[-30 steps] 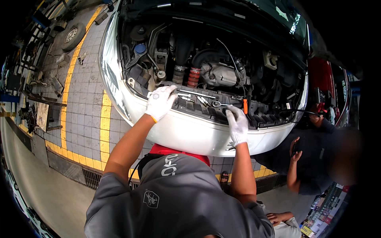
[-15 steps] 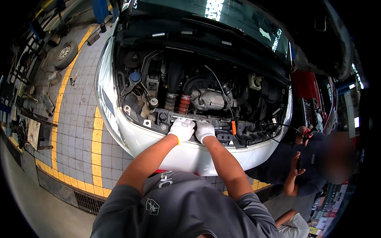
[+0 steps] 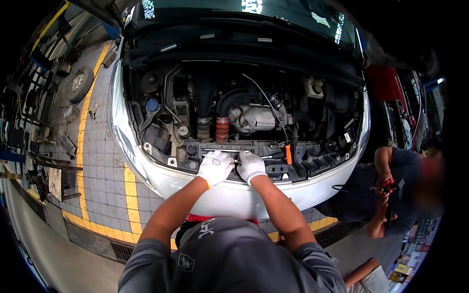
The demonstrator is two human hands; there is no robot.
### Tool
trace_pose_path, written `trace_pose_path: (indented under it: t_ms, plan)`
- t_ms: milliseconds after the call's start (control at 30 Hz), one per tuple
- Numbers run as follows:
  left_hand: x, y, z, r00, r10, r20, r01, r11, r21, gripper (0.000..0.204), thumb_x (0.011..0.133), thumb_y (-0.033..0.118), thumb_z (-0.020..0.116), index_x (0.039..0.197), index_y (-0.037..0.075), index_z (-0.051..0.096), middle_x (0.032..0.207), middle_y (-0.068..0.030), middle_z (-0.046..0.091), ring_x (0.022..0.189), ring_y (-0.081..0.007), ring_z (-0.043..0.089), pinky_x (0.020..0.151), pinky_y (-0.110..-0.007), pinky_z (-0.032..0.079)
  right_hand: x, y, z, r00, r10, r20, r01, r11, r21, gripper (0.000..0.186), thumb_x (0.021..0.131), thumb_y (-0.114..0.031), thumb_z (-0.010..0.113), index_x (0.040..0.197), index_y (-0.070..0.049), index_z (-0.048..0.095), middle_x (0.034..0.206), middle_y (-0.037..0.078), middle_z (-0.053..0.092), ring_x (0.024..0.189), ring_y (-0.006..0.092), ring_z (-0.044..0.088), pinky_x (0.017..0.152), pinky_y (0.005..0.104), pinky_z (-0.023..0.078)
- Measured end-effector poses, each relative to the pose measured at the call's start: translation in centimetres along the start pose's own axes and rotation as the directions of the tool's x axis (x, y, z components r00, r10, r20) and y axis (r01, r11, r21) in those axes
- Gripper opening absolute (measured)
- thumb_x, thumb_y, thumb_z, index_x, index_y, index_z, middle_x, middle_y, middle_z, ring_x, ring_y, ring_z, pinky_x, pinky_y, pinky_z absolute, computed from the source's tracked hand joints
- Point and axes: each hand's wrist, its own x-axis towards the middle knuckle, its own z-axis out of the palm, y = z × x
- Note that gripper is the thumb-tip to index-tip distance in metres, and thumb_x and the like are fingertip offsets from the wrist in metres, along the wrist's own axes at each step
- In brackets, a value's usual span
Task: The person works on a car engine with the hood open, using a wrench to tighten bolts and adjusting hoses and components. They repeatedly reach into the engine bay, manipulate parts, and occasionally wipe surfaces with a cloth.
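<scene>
Our gloved, curled left hand [image 3: 216, 166] and right hand [image 3: 251, 165] work best braced on the black front panel [image 3: 276, 168]; what either grip holds we cannot tell.

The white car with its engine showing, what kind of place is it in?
Probably a car workshop: the engine bay is open, a loose wheel is on the floor, and yellow lines mark it.
</scene>
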Motion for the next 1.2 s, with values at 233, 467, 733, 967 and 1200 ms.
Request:
trace_pose_path:
  t_ms: [233,467,733,967,1200]
  plan:
    - [1.8,1.1,-2.7,0.978,0.019,-0.209,-0.05,0.988,-0.143,0.025,0.089,0.022,0.075,0.11,0.009,0.077,0.119,-0.0104,0.074,0.107,-0.03,0.068,0.095,-0.044,0.053,-2.3,2.5,-3.4,0.964,-0.15,-0.221,0.222,0.912,0.346,0.019,0.094,-0.023,0.071,0.11,-0.012,0.071,0.111,0.018,0.068,0.104,0.0382,0.069,0.09,0.0493,0.056]
    - [21.8,-3.1,-2.2,0.916,0.014,-0.401,-0.048,0.996,-0.074,0.048,0.096,0.03,0.068,0.139,0.007,0.062,0.136,-0.0138,0.066,0.127,-0.0345,0.06,0.11,-0.046,0.046,4.3,11.5,-11.4,0.998,0.07,-0.002,0.002,-0.001,1.0,0.03,0.098,-0.003,0.073,0.125,0.007,0.065,0.101,0.013,0.075,0.09,0.0175,0.076,0.079,0.0317,0.065]
    - [40.9,-10.4,2.6,0.963,-0.263,0.063,0.249,0.952,0.181,0.054,0.107,0.051,0.05,0.146,0.015,0.062,0.144,-0.0103,0.066,0.135,-0.0269,0.059,0.117,-0.047,0.039,19.6,18.4,-13.4,0.967,0.254,-0.021,0.005,0.065,0.998,0.022,0.101,-0.01,0.073,0.118,0.004,0.07,0.096,0.01,0.077,0.069,0.0116,0.071,0.06,0.0236,0.057]
    - [37.9,-12.1,3.7,0.961,-0.142,-0.239,0.169,0.981,0.098,0.043,0.104,0.045,0.059,0.124,0.01,0.071,0.13,-0.01,0.07,0.121,-0.0297,0.064,0.103,-0.048,0.049,31.8,17.5,-14.4,0.941,0.083,-0.327,0.076,0.893,0.445,0.036,0.103,-0.028,0.064,0.127,-0.002,0.07,0.115,0.018,0.076,0.098,0.0316,0.073,0.089,0.0426,0.057]
    - [37.2,-13.4,5.3,0.898,-0.08,-0.432,0.097,0.995,0.017,0.036,0.102,0.041,0.061,0.115,0.01,0.073,0.128,-0.0083,0.069,0.125,-0.0286,0.06,0.107,-0.046,0.048,38.5,15.5,-13.7,0.967,-0.118,-0.225,0.083,0.984,-0.16,0.047,0.103,-0.032,0.057,0.142,-0.008,0.064,0.149,0.023,0.06,0.139,0.0424,0.055,0.117,0.05,0.044]
